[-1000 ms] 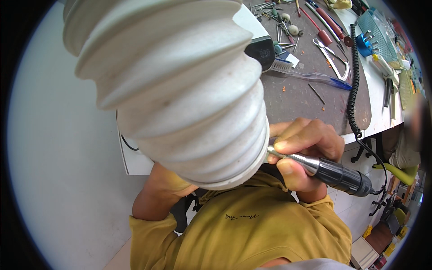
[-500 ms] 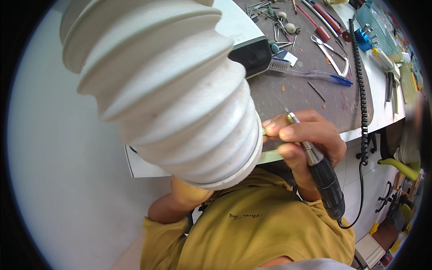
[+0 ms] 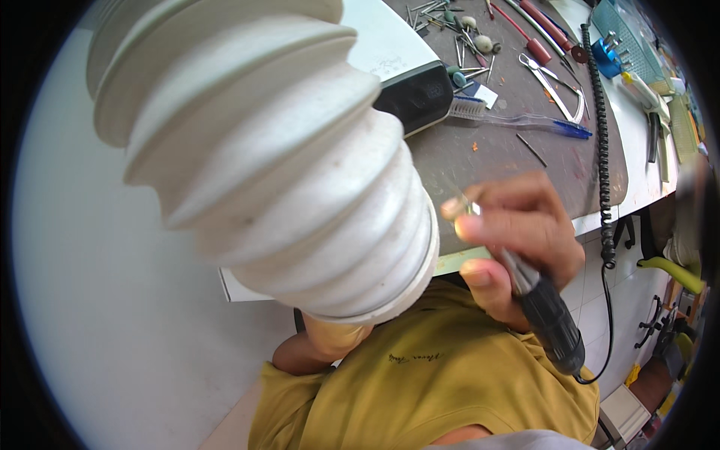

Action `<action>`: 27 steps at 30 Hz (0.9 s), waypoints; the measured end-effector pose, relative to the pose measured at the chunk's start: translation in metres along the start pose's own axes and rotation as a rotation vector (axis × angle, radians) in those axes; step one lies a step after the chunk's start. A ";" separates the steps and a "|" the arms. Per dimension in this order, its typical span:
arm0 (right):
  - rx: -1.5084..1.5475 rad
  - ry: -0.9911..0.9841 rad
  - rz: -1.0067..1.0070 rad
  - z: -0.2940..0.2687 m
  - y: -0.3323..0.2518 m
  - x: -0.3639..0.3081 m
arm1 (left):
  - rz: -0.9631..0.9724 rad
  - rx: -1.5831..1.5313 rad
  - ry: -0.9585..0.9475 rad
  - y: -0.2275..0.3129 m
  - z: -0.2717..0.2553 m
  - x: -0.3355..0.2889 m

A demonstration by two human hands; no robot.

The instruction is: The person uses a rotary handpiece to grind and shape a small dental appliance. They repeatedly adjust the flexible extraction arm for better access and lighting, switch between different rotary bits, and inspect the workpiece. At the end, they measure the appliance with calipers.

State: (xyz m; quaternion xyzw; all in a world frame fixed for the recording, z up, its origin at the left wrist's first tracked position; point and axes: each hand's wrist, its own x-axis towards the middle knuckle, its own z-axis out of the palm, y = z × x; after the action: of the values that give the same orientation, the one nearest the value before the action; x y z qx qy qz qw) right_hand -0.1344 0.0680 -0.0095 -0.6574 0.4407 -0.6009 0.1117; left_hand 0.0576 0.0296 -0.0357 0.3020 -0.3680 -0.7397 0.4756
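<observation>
My right hand (image 3: 525, 225) is wrapped around a rotary handpiece (image 3: 549, 319) with a black grip and a silver front end. Its thin bit points up and to the left, blurred by motion, and a black cord leaves its rear. The fingertips are close to the rim of a thick white ribbed hose (image 3: 292, 180), which fills the upper left and middle. Behind that hose my left hand is hidden; only my left forearm (image 3: 337, 341) shows below the rim, so its fingers and anything in them cannot be made out.
A grey mat (image 3: 510, 161) covers the white table. On it lie a clear toothbrush (image 3: 525, 122) with a blue end, a metal caliper (image 3: 555, 88), a thin dark rod (image 3: 532, 149) and several small burs (image 3: 469, 56). A white and black box (image 3: 412, 94) stands behind the hose. A coiled cord (image 3: 602, 150) hangs over the table edge.
My right hand and the handpiece have shifted slightly down and away from the hose rim. The small green piece at its fingertips no longer shows. My left forearm has moved a little right.
</observation>
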 end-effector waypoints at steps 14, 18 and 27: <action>0.101 0.077 0.005 0.015 -0.007 -0.020 | 0.154 0.116 -0.132 0.001 0.027 0.006; 0.122 0.093 0.007 0.016 -0.005 -0.022 | 0.202 0.171 -0.177 0.001 0.031 0.008; 0.103 0.064 -0.043 0.014 0.000 -0.019 | 0.245 0.321 -0.090 -0.005 0.029 0.003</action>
State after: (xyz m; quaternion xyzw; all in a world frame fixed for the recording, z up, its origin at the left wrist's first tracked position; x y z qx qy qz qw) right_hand -0.1198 0.0761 -0.0257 -0.6407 0.3982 -0.6458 0.1182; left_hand 0.0310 0.0357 -0.0238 0.2936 -0.5359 -0.6209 0.4910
